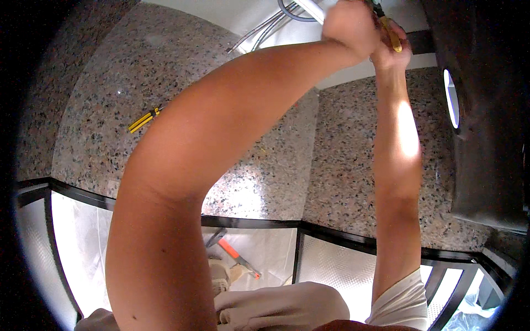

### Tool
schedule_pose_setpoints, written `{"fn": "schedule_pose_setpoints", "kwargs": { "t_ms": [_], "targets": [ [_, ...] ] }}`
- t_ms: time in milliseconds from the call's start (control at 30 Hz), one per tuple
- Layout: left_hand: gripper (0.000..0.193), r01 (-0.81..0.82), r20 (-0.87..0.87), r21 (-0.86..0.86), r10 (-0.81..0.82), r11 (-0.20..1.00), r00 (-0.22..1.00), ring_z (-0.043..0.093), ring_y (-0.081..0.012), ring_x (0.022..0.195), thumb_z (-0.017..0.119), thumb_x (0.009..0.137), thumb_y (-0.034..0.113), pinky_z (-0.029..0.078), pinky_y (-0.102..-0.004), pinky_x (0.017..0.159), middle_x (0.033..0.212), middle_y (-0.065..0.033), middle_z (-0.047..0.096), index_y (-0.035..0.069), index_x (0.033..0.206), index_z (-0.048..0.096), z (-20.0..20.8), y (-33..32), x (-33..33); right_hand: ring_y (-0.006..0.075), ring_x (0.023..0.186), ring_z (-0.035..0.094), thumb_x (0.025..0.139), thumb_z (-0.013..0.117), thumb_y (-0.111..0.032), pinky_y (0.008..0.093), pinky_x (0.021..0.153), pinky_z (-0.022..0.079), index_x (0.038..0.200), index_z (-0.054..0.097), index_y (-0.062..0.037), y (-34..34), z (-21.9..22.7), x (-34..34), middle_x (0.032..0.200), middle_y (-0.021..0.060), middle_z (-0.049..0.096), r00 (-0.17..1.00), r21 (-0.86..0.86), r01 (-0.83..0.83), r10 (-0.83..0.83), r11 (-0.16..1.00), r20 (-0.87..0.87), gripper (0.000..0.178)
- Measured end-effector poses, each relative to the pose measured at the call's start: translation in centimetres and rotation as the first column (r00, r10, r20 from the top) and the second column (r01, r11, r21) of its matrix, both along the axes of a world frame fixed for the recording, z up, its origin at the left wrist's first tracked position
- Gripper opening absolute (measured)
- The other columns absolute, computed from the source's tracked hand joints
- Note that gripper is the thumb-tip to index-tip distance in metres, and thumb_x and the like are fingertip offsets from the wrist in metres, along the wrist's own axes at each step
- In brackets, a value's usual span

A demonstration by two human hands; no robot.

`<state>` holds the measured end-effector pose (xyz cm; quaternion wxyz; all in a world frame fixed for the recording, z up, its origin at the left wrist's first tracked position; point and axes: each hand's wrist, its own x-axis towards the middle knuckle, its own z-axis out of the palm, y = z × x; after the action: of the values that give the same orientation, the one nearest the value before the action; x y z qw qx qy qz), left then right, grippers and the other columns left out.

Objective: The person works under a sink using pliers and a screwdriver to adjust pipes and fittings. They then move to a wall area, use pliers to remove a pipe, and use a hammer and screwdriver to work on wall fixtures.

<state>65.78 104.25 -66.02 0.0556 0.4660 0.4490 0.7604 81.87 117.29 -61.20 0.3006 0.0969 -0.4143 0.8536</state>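
At the top of the view, my left hand [350, 28] is curled and smeared by motion, its fingers mostly hidden. What it grips does not show. A white tube [310, 10] runs down to it from the upper left. Close on its right, my right hand [398, 52] is closed around a tool with a yellow handle [392, 36]. The dark and greenish upper part of that tool is partly cut off by the frame edge, so its kind is unclear. Grey cables [265, 26] stick out beside the white tube, left of my hands.
A yellow-and-black-handled tool [144, 119] lies on the speckled stone countertop [259, 154]. A dark appliance [486, 121] stands at the right. Below the counter are black-framed textured cabinet doors [337, 262]. Between them, on a pale covering, lies a hammer with an orange-red handle [237, 255].
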Motion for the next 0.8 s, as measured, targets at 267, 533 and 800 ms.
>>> {"fn": "schedule_pose_setpoints", "kwargs": {
  "t_ms": [267, 533, 800],
  "targets": [
    [0.022, 0.421, 0.526, -0.223, -0.255, 0.879, 0.811, 0.074, -0.0394, 0.077, 0.064, 0.092, 0.015, 0.063, -0.0454, 0.071, 0.087, -0.0236, 0.072, -0.006, 0.090, 0.069, -0.6, 1.0, 1.8, 0.0360, 0.116, 0.060, 0.090, 0.057, -0.009, 0.0503, 0.099, 0.051, 0.114, 0.062, 0.0001, -2.9, 6.9, -2.5, 0.116, 0.0219, 0.065, 0.474, 0.352, 0.349, -0.488, 0.868, 0.733, 0.026],
    [0.014, 0.842, 0.772, 0.405, -0.627, 0.357, -0.105, 0.071, -0.0282, 0.082, 0.064, 0.097, 0.003, 0.063, -0.0389, 0.071, 0.082, -0.0117, 0.070, -0.001, 0.111, 0.062, -0.3, -0.1, 6.0, 0.0324, 0.103, 0.067, 0.080, 0.072, -0.020, 0.0446, 0.079, 0.061, 0.112, 0.065, -0.0035, -2.4, 7.3, -5.9, 0.113, 0.0164, 0.065, -0.354, 0.839, -0.300, -0.870, 0.454, 0.344, 0.037],
    [0.011, 0.426, 0.450, -0.062, -0.356, 0.903, 0.819, 0.060, -0.0170, 0.055, 0.071, 0.089, 0.008, 0.045, -0.0298, 0.048, 0.074, -0.0106, 0.068, -0.002, 0.090, 0.067, -2.8, -9.3, 4.4, 0.0356, 0.113, 0.065, 0.085, 0.060, -0.013, 0.0456, 0.090, 0.055, 0.124, 0.059, 0.0036, -16.1, 6.0, -2.0, 0.130, 0.0223, 0.065, 0.281, 0.531, 0.341, -0.623, 0.776, 0.730, 0.043]
  ]
}}
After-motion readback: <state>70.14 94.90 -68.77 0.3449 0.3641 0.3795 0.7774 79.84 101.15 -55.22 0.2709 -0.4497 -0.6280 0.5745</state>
